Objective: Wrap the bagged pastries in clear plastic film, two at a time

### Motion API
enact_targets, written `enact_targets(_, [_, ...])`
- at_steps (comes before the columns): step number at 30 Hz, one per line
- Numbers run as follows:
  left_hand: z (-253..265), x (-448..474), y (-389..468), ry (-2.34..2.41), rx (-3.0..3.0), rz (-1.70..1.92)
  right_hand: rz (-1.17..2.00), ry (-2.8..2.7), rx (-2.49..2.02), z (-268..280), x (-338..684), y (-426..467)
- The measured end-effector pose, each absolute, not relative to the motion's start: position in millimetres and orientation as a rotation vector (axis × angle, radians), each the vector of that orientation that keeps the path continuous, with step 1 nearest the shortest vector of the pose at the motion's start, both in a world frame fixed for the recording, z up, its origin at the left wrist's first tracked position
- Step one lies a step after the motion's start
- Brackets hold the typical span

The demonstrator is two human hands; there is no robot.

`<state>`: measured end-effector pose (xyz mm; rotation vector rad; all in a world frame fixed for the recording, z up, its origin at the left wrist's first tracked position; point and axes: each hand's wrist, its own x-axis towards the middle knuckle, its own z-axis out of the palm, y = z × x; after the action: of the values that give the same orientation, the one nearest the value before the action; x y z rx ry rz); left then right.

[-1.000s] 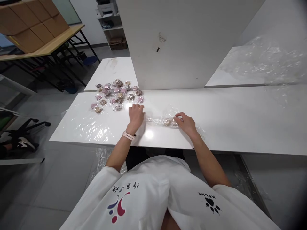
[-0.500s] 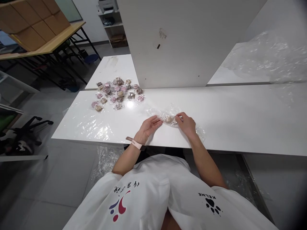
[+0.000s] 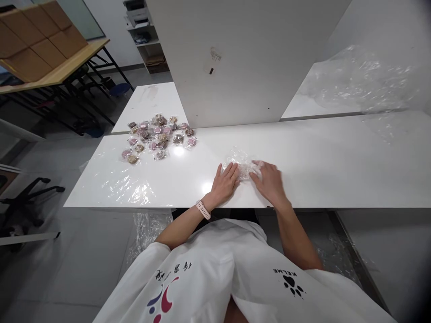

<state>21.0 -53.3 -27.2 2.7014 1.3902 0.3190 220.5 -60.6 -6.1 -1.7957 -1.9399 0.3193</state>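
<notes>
A crumpled piece of clear plastic wrap [image 3: 240, 158] lies on the white table [image 3: 319, 170] in front of me. Something small and pale shows faintly under the film, mostly hidden by the wrap and my fingers. My left hand [image 3: 225, 185], with a pink watch strap [image 3: 203, 209] at its wrist, rests flat on the left side of the wrap, fingers stretched. On the other side, my right hand [image 3: 267, 179] has its bent fingers and thumb around the wrap's right edge, slightly blurred.
Several individually wrapped sweets or biscuits [image 3: 160, 137], pink, tan and brown, are heaped at the table's left. Clear film [image 3: 129, 186] covers the table's left front. A white upright panel [image 3: 232, 67] stands behind. More plastic sheeting [image 3: 363, 80] lies at back right.
My left hand has turned palm down and moved right onto the wrap. My right hand has shifted slightly right. The wrap is bunched more closely, covering the pale item. The view has shifted a little.
</notes>
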Motion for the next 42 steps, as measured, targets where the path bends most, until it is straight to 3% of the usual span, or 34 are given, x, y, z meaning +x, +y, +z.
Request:
enact_targets(3, [-26.7, 22.4, -56.5, 1.369, 2.636, 0.410, 0.194, -1.800, -1.990, -7.1, 257.6, -92.7])
enact_targets(6, [-27.6, 26.8, -59.2, 1.285, 2.553, 0.507, 0.537, -1.706, -2.101, -7.7, 283.3, -114.3])
enact_targets(13, [-28.8, 29.7, -61.9, 1.226, 2.429, 0.566, 1.067, -1.321, -1.455, 25.6, 253.3, -87.0])
enact_targets(20, [-27.9, 27.9, -58.2, 1.193, 2.366, 0.606, 1.292, -1.733, -1.200, 13.2, 189.4, -30.7])
enact_targets(26, [-20.9, 17.4, -60.3, 1.202, 2.129, 0.804, 1.207, -1.971, -1.072, -2.5, 208.3, -37.3])
enact_targets(31, [-18.6, 0.1, -46.1, 1.156, 2.124, 0.755, 0.870, -2.237, -1.114, -20.6, 212.8, -39.7])
enact_targets(36, [-13.7, -4.7, -18.2, 1.300, 2.154, 0.627, 0.762, -2.016, -1.210, -23.2, 207.3, -35.3])
enact_targets(42, [-0.9, 11.5, 7.1, 1.516, 1.781, 0.667, 0.792, -1.707, -1.550, -14.5, 202.1, -9.7])
